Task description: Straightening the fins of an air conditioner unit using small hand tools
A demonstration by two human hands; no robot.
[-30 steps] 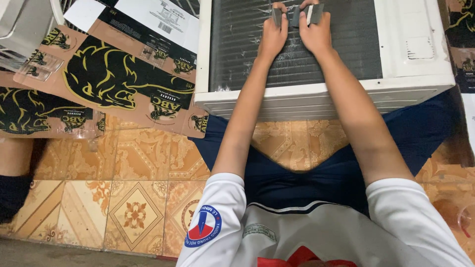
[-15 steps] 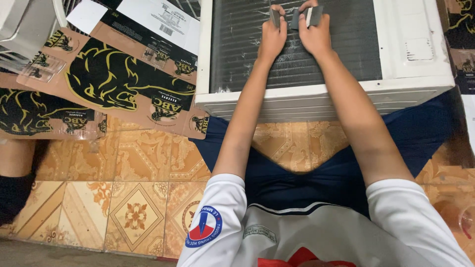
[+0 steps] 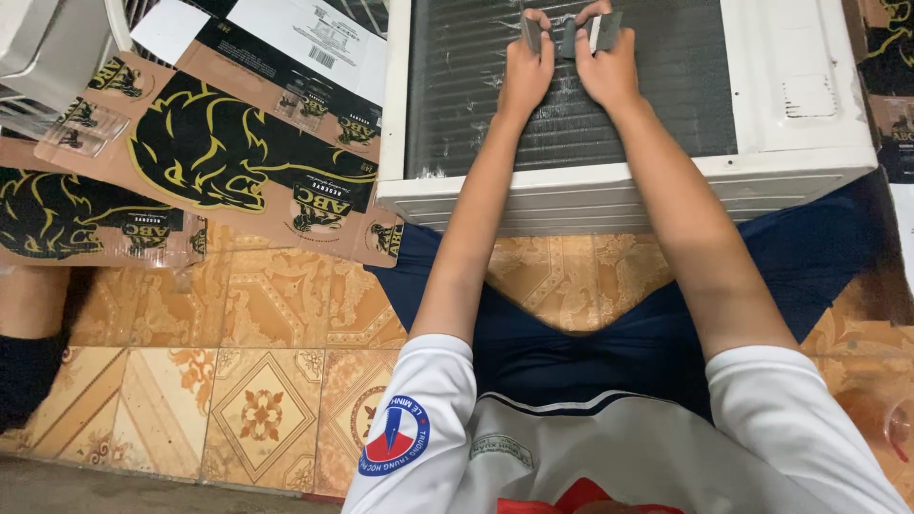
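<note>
A white window air conditioner lies on the floor in front of me, its dark finned coil facing up. Both hands rest on the far part of the coil. My left hand and my right hand together grip a small flat grey metal tool pressed against the fins. The tool's middle is partly hidden by my fingers.
Flattened brown cardboard boxes with black and yellow print lie on the patterned tile floor to the left. A white plastic part sits at the top left. Another person's leg shows at the left edge.
</note>
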